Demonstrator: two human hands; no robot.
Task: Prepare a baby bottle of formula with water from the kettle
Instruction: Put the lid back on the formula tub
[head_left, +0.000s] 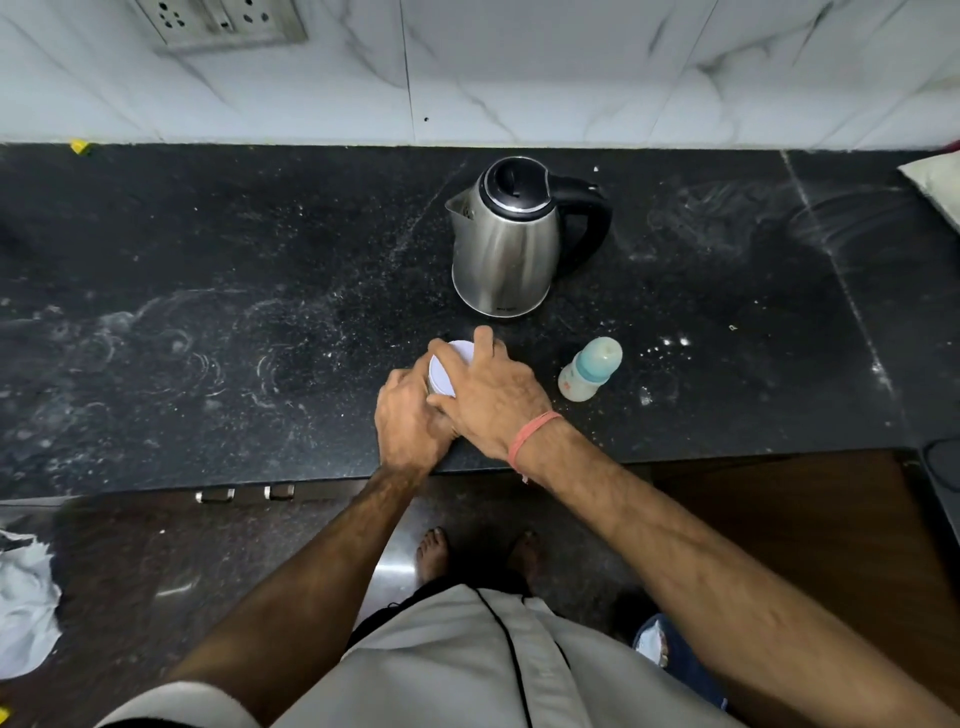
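— At frame centre, item? — Formula tin (451, 370): left hand (410, 415) wraps its side, right hand (491, 397) clamps its white lid.
— Progress? — Bottle (589, 370) capped beside, milky; kettle (511, 239) above, shut. Likely closing up.

No text, brand, number or sign can be read anywhere in the frame. Low on the steel kettle (506, 244), at upper centre, sits a small dark mark near its base, too small and blurred to make out. The baby bottle (589, 370), right of centre, bears a small reddish print on its side that is likewise too small to read.
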